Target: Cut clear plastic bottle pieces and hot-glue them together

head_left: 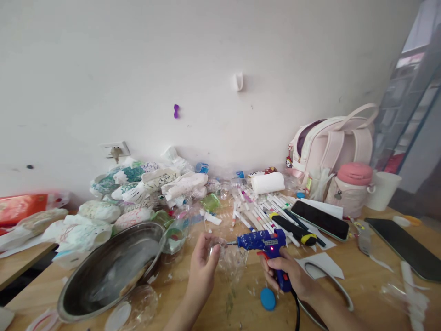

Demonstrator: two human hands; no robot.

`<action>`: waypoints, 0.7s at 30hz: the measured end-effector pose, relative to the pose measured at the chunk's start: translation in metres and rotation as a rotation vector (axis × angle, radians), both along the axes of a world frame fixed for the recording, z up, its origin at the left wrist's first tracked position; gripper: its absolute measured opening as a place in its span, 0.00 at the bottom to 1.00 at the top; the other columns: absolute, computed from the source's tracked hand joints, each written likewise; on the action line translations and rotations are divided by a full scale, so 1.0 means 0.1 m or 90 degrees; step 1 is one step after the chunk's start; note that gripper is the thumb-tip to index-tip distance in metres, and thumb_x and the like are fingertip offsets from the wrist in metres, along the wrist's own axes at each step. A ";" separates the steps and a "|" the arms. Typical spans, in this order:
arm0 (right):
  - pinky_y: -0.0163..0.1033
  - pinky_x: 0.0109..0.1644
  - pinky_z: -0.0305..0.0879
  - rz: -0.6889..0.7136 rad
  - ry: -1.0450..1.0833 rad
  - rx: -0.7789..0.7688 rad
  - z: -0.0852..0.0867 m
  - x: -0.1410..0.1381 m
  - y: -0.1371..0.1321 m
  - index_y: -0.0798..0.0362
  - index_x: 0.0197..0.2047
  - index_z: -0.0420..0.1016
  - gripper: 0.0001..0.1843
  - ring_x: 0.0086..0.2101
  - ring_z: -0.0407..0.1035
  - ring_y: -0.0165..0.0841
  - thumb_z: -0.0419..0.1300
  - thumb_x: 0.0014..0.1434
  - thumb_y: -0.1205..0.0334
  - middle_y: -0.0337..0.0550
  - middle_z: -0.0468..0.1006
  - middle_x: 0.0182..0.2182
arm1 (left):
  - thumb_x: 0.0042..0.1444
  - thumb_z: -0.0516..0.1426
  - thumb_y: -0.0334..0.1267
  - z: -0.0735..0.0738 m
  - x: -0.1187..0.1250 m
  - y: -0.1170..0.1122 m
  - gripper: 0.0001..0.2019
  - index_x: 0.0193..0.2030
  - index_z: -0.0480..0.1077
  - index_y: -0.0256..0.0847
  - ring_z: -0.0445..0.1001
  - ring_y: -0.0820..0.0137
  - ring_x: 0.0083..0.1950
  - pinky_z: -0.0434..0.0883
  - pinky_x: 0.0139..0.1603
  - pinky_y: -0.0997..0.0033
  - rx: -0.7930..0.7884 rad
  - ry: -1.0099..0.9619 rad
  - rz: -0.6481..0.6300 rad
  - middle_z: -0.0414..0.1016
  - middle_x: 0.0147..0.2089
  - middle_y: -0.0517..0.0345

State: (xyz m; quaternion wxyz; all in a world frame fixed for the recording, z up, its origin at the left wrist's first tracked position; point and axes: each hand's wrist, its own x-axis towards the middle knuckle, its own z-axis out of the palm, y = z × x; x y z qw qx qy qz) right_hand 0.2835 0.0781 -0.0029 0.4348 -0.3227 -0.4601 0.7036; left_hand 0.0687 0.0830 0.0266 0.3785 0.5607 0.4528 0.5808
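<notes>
My right hand [292, 273] is wrapped round the handle of a blue hot glue gun [258, 240], whose small red light is lit. Its metal nozzle points left and meets, or nearly meets, a clear plastic piece [217, 242], possibly part of a bottle. That piece is pinched between the thumb and fingers of my left hand [201, 266]; its exact shape is hard to make out. More crumpled clear plastic [234, 264] shows just behind the nozzle. Below the gun lies a blue bottle cap [268, 299], and a black cord runs down from the handle.
An oval metal basin [65, 294] stands on the left, with paper-wrapped, painted bottles [138, 179] heaped behind. Marker pens [265, 214], a box cutter [292, 228] and phones [320, 219] lie on the right. A pink backpack [334, 147] and lidded cup [349, 191] stand at the back right.
</notes>
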 end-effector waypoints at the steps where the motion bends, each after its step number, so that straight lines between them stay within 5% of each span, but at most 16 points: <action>1: 0.31 0.17 0.49 0.003 0.000 0.004 0.00 0.00 0.00 0.53 0.23 0.62 0.14 0.13 0.56 0.24 0.60 0.46 0.52 0.31 0.63 0.15 | 0.53 0.56 0.54 0.00 0.00 0.00 0.16 0.34 0.64 0.42 0.74 0.63 0.35 0.67 0.38 0.66 -0.001 -0.001 0.001 0.76 0.32 0.56; 21: 0.32 0.17 0.48 0.007 -0.012 0.023 0.04 -0.01 0.01 0.52 0.21 0.61 0.14 0.13 0.55 0.24 0.57 0.47 0.53 0.32 0.61 0.14 | 0.53 0.57 0.53 0.00 0.01 0.00 0.15 0.34 0.65 0.42 0.74 0.62 0.35 0.68 0.39 0.64 0.002 -0.011 -0.005 0.75 0.31 0.55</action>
